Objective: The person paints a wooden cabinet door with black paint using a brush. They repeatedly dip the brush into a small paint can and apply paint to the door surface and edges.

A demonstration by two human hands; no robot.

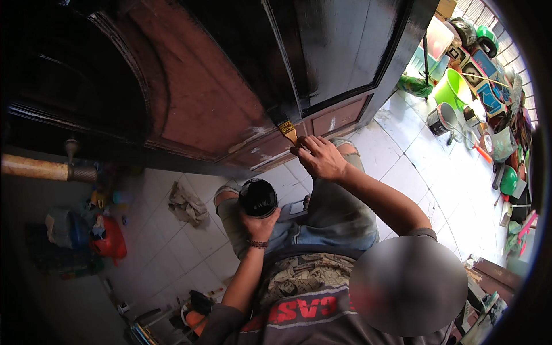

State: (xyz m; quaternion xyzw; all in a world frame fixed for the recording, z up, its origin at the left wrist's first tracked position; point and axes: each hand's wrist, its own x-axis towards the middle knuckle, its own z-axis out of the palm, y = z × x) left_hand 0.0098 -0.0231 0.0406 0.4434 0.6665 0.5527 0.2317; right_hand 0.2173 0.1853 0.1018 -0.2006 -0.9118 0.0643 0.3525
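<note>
My right hand (319, 156) is closed round the handle of a flat paintbrush (288, 131) with a yellow ferrule. The brush's dark bristles touch or nearly touch the lower part of a panelled door (198, 86). Much of that door is coated in glossy black, while reddish-brown areas show on its middle panel and bottom rail. Lower and to the left, my left hand (261, 223) grips a round can of black paint (258, 198) between my knees. Its open top faces up, and the paint inside looks dark and shiny.
A crumpled grey rag (188, 204) lies on the white tiled floor (195, 244). At the left stands a red basin (109, 238). A lime-green bucket (452, 89), a paint can (442, 118) and piled household items line the right side. Tools lie behind me at the lower left.
</note>
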